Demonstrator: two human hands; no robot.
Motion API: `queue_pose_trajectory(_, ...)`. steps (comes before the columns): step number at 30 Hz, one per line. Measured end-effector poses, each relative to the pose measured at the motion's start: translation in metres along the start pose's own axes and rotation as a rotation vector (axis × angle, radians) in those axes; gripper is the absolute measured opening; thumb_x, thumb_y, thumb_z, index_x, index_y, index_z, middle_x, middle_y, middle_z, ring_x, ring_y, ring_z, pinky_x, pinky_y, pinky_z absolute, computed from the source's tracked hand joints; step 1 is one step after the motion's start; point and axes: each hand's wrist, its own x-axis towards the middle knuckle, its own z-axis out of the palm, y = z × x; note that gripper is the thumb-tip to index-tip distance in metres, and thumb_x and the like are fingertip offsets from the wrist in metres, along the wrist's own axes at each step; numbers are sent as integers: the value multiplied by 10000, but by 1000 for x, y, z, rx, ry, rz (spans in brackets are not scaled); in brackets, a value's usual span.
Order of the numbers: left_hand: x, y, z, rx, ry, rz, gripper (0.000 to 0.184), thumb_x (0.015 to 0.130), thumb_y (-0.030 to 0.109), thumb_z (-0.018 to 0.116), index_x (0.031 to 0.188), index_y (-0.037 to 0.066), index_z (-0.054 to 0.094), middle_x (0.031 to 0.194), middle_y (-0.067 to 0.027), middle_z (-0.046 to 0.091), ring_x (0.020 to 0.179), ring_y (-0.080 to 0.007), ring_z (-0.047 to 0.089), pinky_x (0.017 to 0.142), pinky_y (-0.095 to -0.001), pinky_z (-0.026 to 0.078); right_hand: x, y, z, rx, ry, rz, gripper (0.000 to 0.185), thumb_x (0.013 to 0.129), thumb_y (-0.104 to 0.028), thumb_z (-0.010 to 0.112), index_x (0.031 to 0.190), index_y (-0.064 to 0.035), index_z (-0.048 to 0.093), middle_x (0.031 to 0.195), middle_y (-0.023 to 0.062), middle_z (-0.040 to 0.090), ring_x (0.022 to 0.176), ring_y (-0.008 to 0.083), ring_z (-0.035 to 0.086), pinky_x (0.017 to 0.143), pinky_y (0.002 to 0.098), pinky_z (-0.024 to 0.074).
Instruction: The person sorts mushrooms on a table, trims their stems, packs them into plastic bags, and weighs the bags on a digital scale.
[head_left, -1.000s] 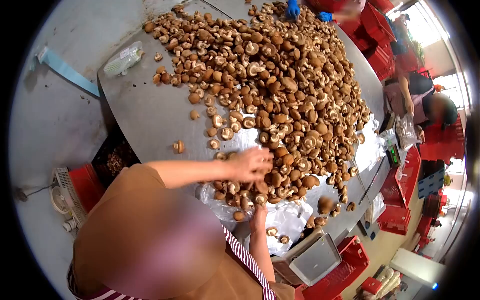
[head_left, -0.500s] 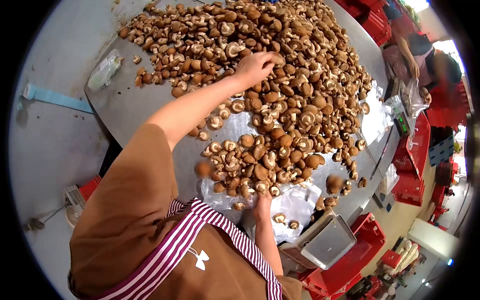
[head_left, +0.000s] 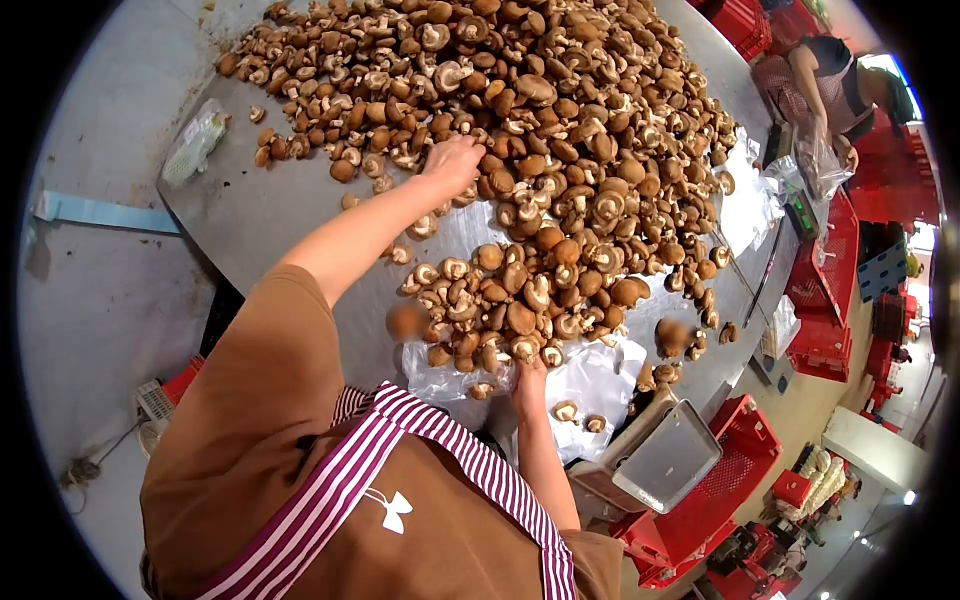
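Note:
Brown mushrooms [head_left: 600,150] are heaped over the metal table [head_left: 280,215]. My left hand [head_left: 455,165] is at the left side of the heap, its fingers curled down among the mushrooms; what they hold is hidden. Lower down, my right hand [head_left: 530,380] is closed at the near edge of a smaller cluster [head_left: 500,300], right below a pale-stemmed mushroom [head_left: 525,348]. Its fingertips are hidden. Clear plastic [head_left: 435,375] lies left of this hand, and a white plastic bag [head_left: 600,380] with two mushrooms on it lies to the right.
A metal container [head_left: 668,455] stands beside a red crate [head_left: 715,475] at the lower right. Farther up, a co-worker [head_left: 815,85] handles a clear bag [head_left: 822,165] near a scale with a green display [head_left: 802,215]. A wrapped package [head_left: 195,143] lies at the table's left edge.
My left hand has swung from beside my right hand up over the heap, then left and slightly down. My right hand stays at the cluster's near edge. The view has shifted.

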Motion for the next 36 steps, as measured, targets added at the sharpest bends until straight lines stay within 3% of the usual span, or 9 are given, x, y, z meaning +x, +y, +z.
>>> queue_pose_trajectory(3, -25, 11, -40, -176, -60, -159, 255, 800, 181, 736, 999, 38, 665, 991, -119, 631, 953, -274, 608, 851, -386, 489, 3, 3, -2, 37, 13, 9, 312, 926, -8, 546, 1235, -10, 591, 1189, 64, 644, 1051, 174, 615, 873, 283, 509)
queue_pose_trajectory(9, -163, -83, -101, -164, 413, -154, 204, 813, 164, 716, 977, 57, 663, 1031, -100, 600, 877, -260, 632, 754, -361, 511, 15, 16, -16, -13, -7, 1, 302, 930, -17, 541, 1227, -7, 592, 1163, 65, 647, 1034, 184, 619, 881, 299, 503)
queue_pose_trajectory(15, -338, -217, -158, 530, -72, -845, 327, 873, 180, 654, 1178, 62, 643, 1187, -125, 594, 1158, -309, 526, 943, -417, 472, 4, 4, -1, 45, 27, 4, 251, 920, -10, 527, 1153, -32, 620, 1057, 29, 660, 880, 131, 625, 747, 253, 507)
queue_pose_trajectory(18, -341, -215, -155, 529, 14, -775, 349, 861, 173, 663, 1187, 52, 631, 1209, -132, 598, 1167, -311, 535, 966, -409, 456, -6, -10, 15, -47, 72, 11, 204, 899, -19, 516, 1066, -63, 624, 786, -46, 556, 593, 66, 451, 515, 224, 347)
queue_pose_trajectory(21, -273, -148, -135, -175, 104, -585, 324, 845, 143, 673, 1138, 14, 627, 1138, -149, 632, 1063, -291, 614, 921, -383, 478, -6, -10, 21, -48, 125, 5, 189, 895, -22, 508, 1034, -73, 624, 698, -74, 512, 503, 42, 379, 443, 219, 281)
queue_pose_trajectory(22, -253, -123, -114, -309, 137, -474, 259, 857, 121, 651, 1090, 9, 645, 1088, -140, 650, 998, -290, 641, 867, -363, 507, -3, -7, 7, -46, 46, 26, 240, 899, -3, 502, 1106, -36, 619, 884, -16, 619, 685, 74, 546, 583, 222, 436)
queue_pose_trajectory(26, -205, 34, -75, -608, -128, 32, 187, 845, 104, 630, 1017, 57, 688, 1024, -127, 669, 947, -271, 639, 820, -365, 516, 0, -2, 2, 37, -30, -13, 343, 909, 37, 495, 1245, 36, 561, 1267, 104, 595, 1174, 208, 560, 1004, 300, 438)
queue_pose_trajectory(29, -211, 96, -34, -515, -179, 596, 219, 831, 147, 653, 1039, 85, 678, 1092, -73, 660, 928, -239, 624, 804, -378, 509, -1, -5, 3, 20, -22, 7, 333, 917, 31, 500, 1244, 37, 563, 1253, 97, 603, 1149, 199, 574, 979, 291, 452)
queue_pose_trajectory(36, -219, 51, -34, -200, -234, 391, 286, 798, 143, 652, 1079, 89, 652, 1049, -53, 633, 954, -231, 615, 813, -375, 490, 7, 6, -9, 23, -7, 5, 289, 931, 5, 503, 1201, -9, 605, 1129, 60, 656, 988, 151, 629, 854, 271, 508)
